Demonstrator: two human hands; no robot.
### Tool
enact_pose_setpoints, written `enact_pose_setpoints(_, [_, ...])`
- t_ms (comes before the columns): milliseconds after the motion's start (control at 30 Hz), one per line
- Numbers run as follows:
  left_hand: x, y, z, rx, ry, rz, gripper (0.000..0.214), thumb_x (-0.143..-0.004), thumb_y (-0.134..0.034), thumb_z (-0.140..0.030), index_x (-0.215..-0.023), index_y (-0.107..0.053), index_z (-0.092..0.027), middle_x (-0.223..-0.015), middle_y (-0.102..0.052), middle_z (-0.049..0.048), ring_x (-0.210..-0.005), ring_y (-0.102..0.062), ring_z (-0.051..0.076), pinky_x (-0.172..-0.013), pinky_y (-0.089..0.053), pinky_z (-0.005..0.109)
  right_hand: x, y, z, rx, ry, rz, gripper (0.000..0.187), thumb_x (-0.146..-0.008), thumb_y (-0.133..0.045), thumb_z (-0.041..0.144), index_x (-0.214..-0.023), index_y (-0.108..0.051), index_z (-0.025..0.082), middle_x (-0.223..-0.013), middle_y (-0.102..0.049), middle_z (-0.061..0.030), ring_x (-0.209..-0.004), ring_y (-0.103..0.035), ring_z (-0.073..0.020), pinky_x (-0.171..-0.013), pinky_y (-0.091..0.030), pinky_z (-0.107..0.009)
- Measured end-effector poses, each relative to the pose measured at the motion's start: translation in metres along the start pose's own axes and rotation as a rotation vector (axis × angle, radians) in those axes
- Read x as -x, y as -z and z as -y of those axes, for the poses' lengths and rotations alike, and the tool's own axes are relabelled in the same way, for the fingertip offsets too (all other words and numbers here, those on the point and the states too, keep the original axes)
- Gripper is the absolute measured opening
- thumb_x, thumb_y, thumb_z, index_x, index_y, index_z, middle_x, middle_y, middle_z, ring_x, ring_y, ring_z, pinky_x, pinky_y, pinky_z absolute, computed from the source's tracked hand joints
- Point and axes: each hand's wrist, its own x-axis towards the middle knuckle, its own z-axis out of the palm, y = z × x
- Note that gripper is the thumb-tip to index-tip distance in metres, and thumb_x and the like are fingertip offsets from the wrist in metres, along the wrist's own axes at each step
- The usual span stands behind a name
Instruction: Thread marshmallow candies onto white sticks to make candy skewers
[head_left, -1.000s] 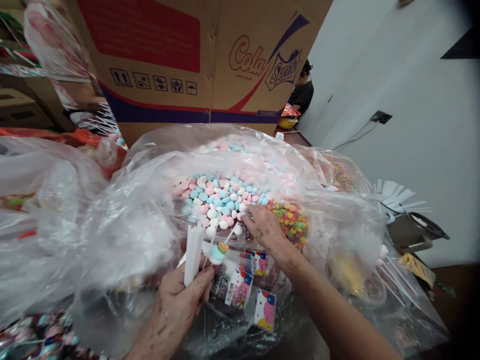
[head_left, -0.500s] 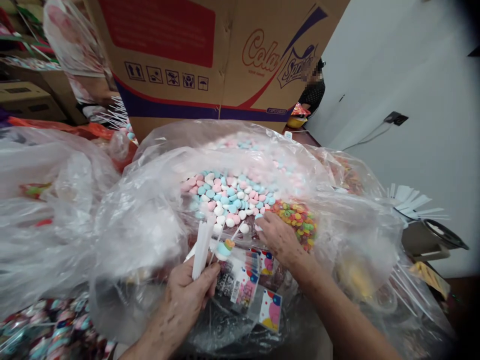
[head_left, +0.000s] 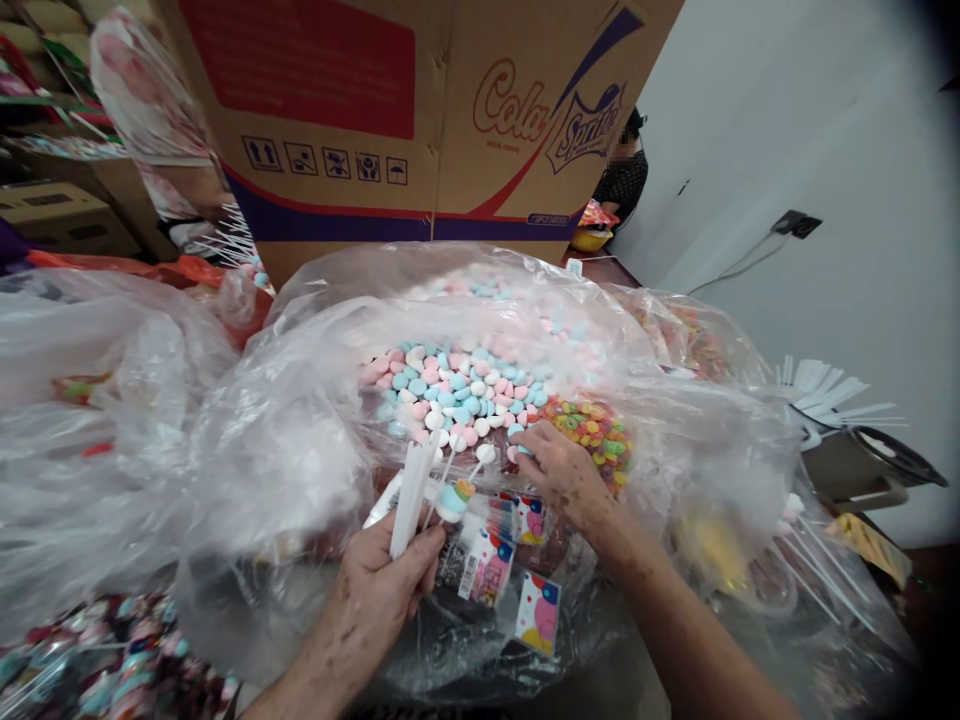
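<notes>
My left hand (head_left: pixel 386 575) is closed around a bundle of white sticks (head_left: pixel 411 500). Beside the bundle it also holds a thin stick threaded with a blue-and-white marshmallow candy (head_left: pixel 451 503) and an orange-green gummy ring (head_left: pixel 464 489). A white candy (head_left: pixel 486 453) sits at the tip of another thin stick. My right hand (head_left: pixel 559 470) reaches to the near edge of a pile of pink, blue and white marshmallow candies (head_left: pixel 457 392), its fingertips closed on one or two of them. Colourful gummy rings (head_left: pixel 596 435) lie right beside that hand.
Printed cards (head_left: pixel 537 610) lie on clear plastic below the hands. Crumpled plastic bags (head_left: pixel 292 430) surround the candy. A large carton (head_left: pixel 337 210) stands behind. At right is a dark container (head_left: pixel 862 470) with white sticks; wrapped sweets (head_left: pixel 120 655) fill the lower left. Two people are beyond the carton.
My left hand with its sticks has shifted slightly right and tilted a little. My right hand stays at the pile's edge, its fingers slightly more curled. The view has moved slightly.
</notes>
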Motion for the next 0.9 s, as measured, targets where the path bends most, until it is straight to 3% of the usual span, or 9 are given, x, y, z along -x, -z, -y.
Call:
enact_pose_setpoints(200, [-0.001,-0.001,-0.003,-0.017,-0.009,0.02,0.032,-0.07,-0.071,-0.046,-0.065,-0.058,-0.017,-0.042,-0.05,-0.0062,-0.035,-0.038,0.007,-0.036,-0.026,0.017,-0.007,0.004,0.016,0.195,-0.012,0.154,0.02,-0.091,-0.05,0.012,-0.096,-0.069,0.017,-0.1,-0.064,-0.0103,-0.094,-0.058,-0.0213,-0.074,-0.042,-0.027])
enact_pose_setpoints(400, [0.0,-0.001,-0.004,-0.004,0.015,0.009,0.033,-0.068,-0.072,-0.047,-0.067,-0.06,-0.016,-0.042,-0.051,-0.006,-0.035,-0.037,0.007,-0.035,-0.026,0.017,-0.015,-0.002,0.004,-0.249,0.003,0.136,0.019,-0.088,-0.052,0.016,-0.098,-0.068,0.018,-0.095,-0.069,-0.0039,-0.087,-0.061,-0.017,-0.078,-0.043,-0.026])
enact_pose_setpoints(533, [0.0,-0.002,-0.004,0.029,0.031,-0.016,0.035,-0.064,-0.075,-0.047,-0.072,-0.064,-0.016,-0.04,-0.05,-0.0066,-0.033,-0.036,0.007,-0.035,-0.024,0.018,-0.014,-0.01,-0.002,-0.161,-0.065,0.062,0.018,-0.088,-0.052,0.018,-0.099,-0.066,0.017,-0.096,-0.068,-0.0059,-0.086,-0.059,-0.0187,-0.077,-0.043,-0.028])
enact_pose_setpoints(667, [0.001,-0.001,-0.003,0.018,0.039,-0.001,0.035,-0.064,-0.076,-0.048,-0.069,-0.064,-0.016,-0.041,-0.051,-0.0061,-0.034,-0.037,0.007,-0.036,-0.024,0.017,-0.011,-0.01,-0.002,-0.011,-0.034,0.007,0.02,-0.09,-0.048,0.012,-0.092,-0.067,0.016,-0.099,-0.064,-0.0103,-0.095,-0.058,-0.0213,-0.084,-0.044,-0.03])
enact_pose_setpoints(900, [0.002,-0.001,-0.002,-0.006,0.012,0.009,0.032,-0.067,-0.073,-0.046,-0.062,-0.059,-0.017,-0.041,-0.05,-0.0059,-0.034,-0.037,0.006,-0.036,-0.025,0.017,-0.005,-0.006,-0.006,-0.235,0.032,-0.054,0.029,-0.091,-0.043,0.013,-0.109,-0.066,0.017,-0.105,-0.064,-0.0087,-0.097,-0.059,-0.0196,-0.088,-0.047,-0.031])
